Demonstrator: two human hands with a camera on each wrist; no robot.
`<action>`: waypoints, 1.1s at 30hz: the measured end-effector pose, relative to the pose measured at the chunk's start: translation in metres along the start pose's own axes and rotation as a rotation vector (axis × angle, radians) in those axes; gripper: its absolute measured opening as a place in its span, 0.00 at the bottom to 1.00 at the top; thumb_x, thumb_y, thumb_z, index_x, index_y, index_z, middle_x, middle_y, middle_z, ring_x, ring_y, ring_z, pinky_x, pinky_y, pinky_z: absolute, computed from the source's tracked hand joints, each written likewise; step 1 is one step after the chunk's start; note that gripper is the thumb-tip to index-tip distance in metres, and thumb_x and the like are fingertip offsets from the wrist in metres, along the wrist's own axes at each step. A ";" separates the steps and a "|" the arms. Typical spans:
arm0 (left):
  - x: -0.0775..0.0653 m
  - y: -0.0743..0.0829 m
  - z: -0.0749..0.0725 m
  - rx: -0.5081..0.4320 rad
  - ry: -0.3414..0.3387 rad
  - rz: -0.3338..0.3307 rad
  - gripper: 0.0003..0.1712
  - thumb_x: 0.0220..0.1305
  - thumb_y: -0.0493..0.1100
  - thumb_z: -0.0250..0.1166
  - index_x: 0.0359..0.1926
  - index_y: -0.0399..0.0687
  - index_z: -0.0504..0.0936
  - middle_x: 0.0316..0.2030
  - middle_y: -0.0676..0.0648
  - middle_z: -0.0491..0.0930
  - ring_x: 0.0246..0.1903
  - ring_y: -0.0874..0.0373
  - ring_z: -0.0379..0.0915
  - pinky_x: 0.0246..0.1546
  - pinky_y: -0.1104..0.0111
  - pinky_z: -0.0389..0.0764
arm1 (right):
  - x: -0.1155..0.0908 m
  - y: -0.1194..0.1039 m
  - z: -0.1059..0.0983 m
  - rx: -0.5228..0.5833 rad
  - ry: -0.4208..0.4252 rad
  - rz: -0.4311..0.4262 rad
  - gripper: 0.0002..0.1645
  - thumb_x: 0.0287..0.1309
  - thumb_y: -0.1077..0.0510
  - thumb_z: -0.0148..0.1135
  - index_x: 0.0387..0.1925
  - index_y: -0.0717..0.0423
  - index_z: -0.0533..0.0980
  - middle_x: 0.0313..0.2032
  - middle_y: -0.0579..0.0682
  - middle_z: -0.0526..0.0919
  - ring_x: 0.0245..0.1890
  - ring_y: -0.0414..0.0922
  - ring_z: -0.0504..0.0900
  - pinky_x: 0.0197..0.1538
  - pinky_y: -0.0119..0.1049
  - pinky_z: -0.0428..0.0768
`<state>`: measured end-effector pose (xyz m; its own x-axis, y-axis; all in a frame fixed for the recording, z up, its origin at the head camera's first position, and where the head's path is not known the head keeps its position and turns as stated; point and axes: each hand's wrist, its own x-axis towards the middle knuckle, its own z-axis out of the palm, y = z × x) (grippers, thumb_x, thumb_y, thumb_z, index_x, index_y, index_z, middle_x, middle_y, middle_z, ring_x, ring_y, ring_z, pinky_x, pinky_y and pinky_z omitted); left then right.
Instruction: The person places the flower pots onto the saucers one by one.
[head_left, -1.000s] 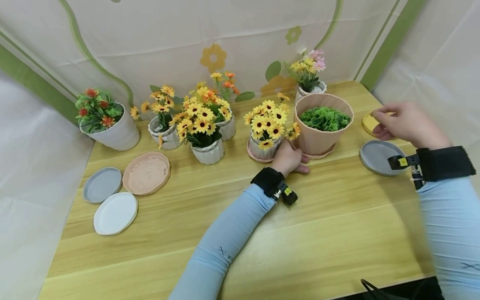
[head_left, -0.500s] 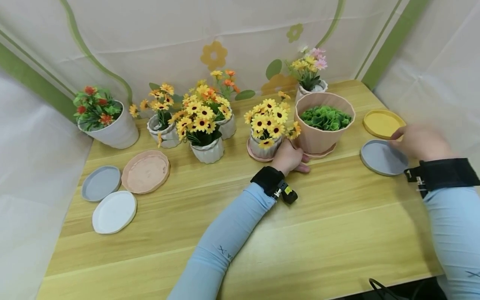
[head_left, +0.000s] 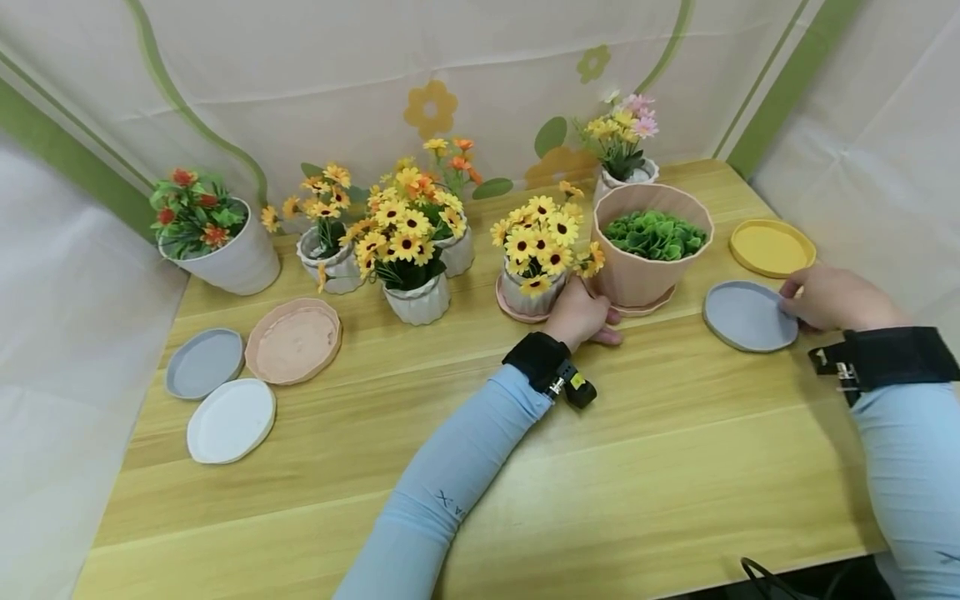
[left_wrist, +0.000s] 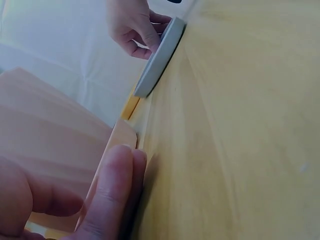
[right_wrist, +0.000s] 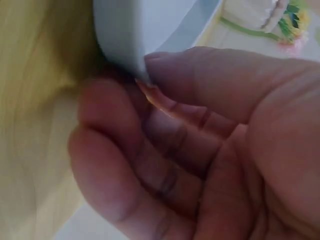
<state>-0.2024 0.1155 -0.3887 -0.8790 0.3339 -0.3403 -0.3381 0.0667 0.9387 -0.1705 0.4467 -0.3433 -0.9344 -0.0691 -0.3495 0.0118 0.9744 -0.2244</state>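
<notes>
My right hand [head_left: 840, 298] pinches the right rim of a round grey saucer [head_left: 750, 317], thumb inside and fingers outside. The right wrist view shows that saucer's pale rim [right_wrist: 117, 30] between thumb and fingers. In the left wrist view the grey saucer [left_wrist: 162, 57] stands at the far end of the table. My left hand [head_left: 581, 315] is low between two pots, its thumb and fingers either side of the rim of the pink saucer [left_wrist: 125, 134] under a large pink pot [head_left: 633, 275] with green leaves. Left of it, yellow daisies fill a white pot [head_left: 528, 293] on another pink saucer.
Behind the grey saucer lies a yellow saucer [head_left: 772, 247]. Grey [head_left: 204, 364], white [head_left: 231, 421] and pink saucers [head_left: 294, 342] lie together at the left. Several white flower pots stand along the back, including one with red flowers [head_left: 232, 250] and one with pink flowers [head_left: 626, 167].
My right hand has left the yellow saucer, come toward the front and taken the grey saucer's rim. The grey saucer has shifted slightly left. My left hand stays in place.
</notes>
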 end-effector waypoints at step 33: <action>-0.114 0.009 -0.093 0.491 -0.304 0.143 0.23 0.77 0.45 0.52 0.64 0.35 0.74 0.39 0.40 0.83 0.29 0.50 0.84 0.34 0.62 0.86 | -0.084 -0.119 -0.005 0.210 0.306 -0.193 0.23 0.64 0.66 0.58 0.59 0.69 0.72 0.22 0.50 0.82 0.15 0.40 0.75 0.16 0.32 0.72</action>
<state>-0.1362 -0.0093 -0.3467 -0.7442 0.6211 -0.2459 0.0350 0.4039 0.9141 -0.0956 0.3377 -0.2831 -0.9889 -0.1487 -0.0037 -0.1310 0.8826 -0.4515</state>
